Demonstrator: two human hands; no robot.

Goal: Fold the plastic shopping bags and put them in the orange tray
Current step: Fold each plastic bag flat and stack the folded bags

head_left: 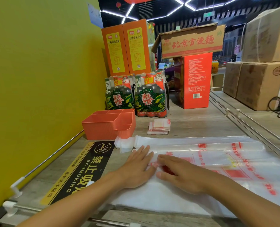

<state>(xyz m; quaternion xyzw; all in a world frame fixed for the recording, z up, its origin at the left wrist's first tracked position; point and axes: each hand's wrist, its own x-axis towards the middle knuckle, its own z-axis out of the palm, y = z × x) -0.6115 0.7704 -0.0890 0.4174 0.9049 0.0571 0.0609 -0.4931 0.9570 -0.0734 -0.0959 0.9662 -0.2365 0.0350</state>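
Shop stock crowds the back of a wood-grain table [193, 126] beside a yellow-green wall. A clear bag [218, 159] with red print lies flat across the near part of the table, long axis running left to right, its handles [124, 144] bunched at the left end just in front of the tray [109, 124]. Part of it looks already doubled over into a narrower band.

Both hands are on the bag's left portion, side by side and nearly touching. The left hand [136, 167] lies flat, fingers straight, pressing the plastic down and gripping nothing. The right hand [183, 172] also rests palm down, fingers only slightly bent over the folded edge; whether it pinches that edge I cannot tell.

Most of the bag stretches away to the right, so the right hand is nearer the loose length, which I judge must come leftward toward the hands. That side has open room up to the metal rail [244, 122].

2 folded bags [159, 126] sit right of the tray, not yet in it. The tray's compartments look empty; the left hand is nearer it. Bottle packs [136, 95] stand just behind.
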